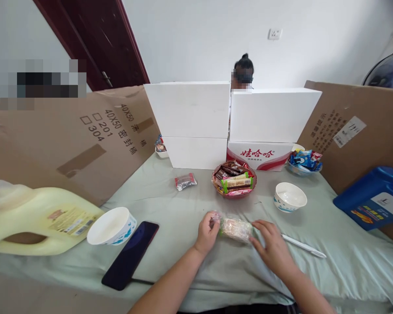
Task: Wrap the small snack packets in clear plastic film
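Two bare forearms reach in from the bottom edge, and both hands meet over a wrapped snack lying on the pale green cloth of the counter. Left hand is curled, its fingers pinching the twisted end of the wrapper; right hand lies loosely open with its fingertips against the snack's other end. A white pen rests just beside the right hand. A dark phone lies near the counter's front edge, touching a white paper bowl. A yellow jug lies on its side at far left. Beyond the snack, a red dish holds a heap of wrapped bars, with a small foil packet to its left and a second paper bowl to its right. White boxes stand stacked at the back, cardboard sheets leaning on either side, and a blue container sits at right. Another person's head shows behind the boxes.
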The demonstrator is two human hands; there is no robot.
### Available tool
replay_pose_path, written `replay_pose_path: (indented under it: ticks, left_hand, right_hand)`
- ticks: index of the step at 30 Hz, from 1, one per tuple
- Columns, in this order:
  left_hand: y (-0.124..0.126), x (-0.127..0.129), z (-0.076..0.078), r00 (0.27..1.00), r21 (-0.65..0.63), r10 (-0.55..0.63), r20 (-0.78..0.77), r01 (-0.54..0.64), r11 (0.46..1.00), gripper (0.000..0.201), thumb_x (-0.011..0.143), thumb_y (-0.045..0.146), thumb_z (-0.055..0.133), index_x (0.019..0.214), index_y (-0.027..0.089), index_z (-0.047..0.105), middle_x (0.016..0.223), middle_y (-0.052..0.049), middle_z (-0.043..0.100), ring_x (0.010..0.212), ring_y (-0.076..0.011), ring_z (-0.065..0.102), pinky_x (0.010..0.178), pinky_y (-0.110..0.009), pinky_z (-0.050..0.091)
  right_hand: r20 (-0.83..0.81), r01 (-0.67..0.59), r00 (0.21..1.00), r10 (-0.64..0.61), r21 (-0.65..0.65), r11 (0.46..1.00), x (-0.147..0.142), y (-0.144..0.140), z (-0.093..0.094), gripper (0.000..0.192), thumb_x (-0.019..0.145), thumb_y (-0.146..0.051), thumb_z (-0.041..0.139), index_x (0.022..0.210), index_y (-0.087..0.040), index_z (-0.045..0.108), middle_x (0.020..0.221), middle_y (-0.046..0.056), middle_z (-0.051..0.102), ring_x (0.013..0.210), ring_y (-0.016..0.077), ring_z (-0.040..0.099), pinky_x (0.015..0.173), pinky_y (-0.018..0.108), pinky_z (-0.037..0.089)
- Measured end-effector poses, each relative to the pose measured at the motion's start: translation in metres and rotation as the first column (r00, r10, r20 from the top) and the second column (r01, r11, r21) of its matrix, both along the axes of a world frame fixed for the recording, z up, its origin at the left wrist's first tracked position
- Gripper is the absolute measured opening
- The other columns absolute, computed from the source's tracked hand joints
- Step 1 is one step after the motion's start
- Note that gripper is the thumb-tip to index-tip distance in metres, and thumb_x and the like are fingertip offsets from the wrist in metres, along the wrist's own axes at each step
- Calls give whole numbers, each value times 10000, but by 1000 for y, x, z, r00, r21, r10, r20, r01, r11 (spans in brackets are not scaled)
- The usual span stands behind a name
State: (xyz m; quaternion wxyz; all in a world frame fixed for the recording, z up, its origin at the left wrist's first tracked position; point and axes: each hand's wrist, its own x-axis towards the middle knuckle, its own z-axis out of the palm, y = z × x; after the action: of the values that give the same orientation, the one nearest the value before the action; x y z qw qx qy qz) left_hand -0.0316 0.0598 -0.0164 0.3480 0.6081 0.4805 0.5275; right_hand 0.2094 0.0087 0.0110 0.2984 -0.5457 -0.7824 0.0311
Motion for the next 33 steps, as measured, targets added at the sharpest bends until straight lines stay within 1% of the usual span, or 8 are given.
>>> replay_pose_path:
  ticks: [3,7,11,14,18,25,29,33]
  left_hand:
    - [-6,-10,-5,993,-118,113,21,-109,987,141,781,298,575,860,187,540,771,-2,613,697,-148,597,673,-250,474]
    - [-21,-45,-8,976,-164,204,-83,-215,963,331,718,207,554,1048,198,529,759,24,603,626,-136,587,635,-254,481]
    - [-33,-67,11,851,185,407,-332,-364,913,340,741,131,471,1062,188,566,889,-46,597,823,-198,603,744,-335,505]
    - [-35,-51,35,830,449,335,-446,-116,886,251,826,110,444,1016,194,586,985,-78,604,966,-226,570,856,-386,483]
    - [-29,-4,50,704,369,91,-704,254,894,375,855,205,541,1227,163,522,1115,-120,610,1085,-289,526,943,-480,437]
    - [-64,17,25,537,260,-26,-843,449,855,178,855,78,473,795,179,606,745,-42,562,762,-200,525,725,-355,477]
    - [-98,8,20,452,139,-132,-882,517,844,65,829,138,559,788,176,593,742,-41,567,752,-213,531,644,-335,491]
    - [-93,2,33,519,40,-232,-823,459,888,61,867,201,550,843,182,603,838,-49,605,806,-216,565,702,-353,528]
  right_hand:
    - [-2,-69,998,69,-90,994,-42,15,8,421,841,-301,615,1250,-223,557,1178,100,606,1071,253,557,920,407,481]
    - [-48,-161,987,155,-159,974,-36,15,7,186,900,-208,487,965,-228,660,936,65,641,904,213,593,807,357,504]
    - [-217,-60,975,38,-96,994,12,-3,-5,221,924,-313,450,920,-226,652,951,82,654,918,218,617,801,361,518]
    - [-255,112,957,-141,-125,986,46,-17,-18,265,908,-402,457,920,-226,656,947,85,670,895,225,636,784,375,530]
    - [-218,228,942,-256,-143,963,68,-30,-27,296,910,-424,436,932,-232,660,954,69,684,897,223,640,800,392,529]
    - [-164,217,965,-202,76,973,64,-39,-3,207,929,-363,475,973,-245,639,950,54,669,924,218,619,818,379,502]
    - [-153,-26,987,43,111,994,26,-46,26,160,934,-250,485,1042,-232,602,967,65,646,952,206,598,830,349,486]
    - [-8,-382,923,384,-126,916,-26,-49,42,153,949,-221,454,953,-215,607,901,47,644,894,184,597,802,311,477]
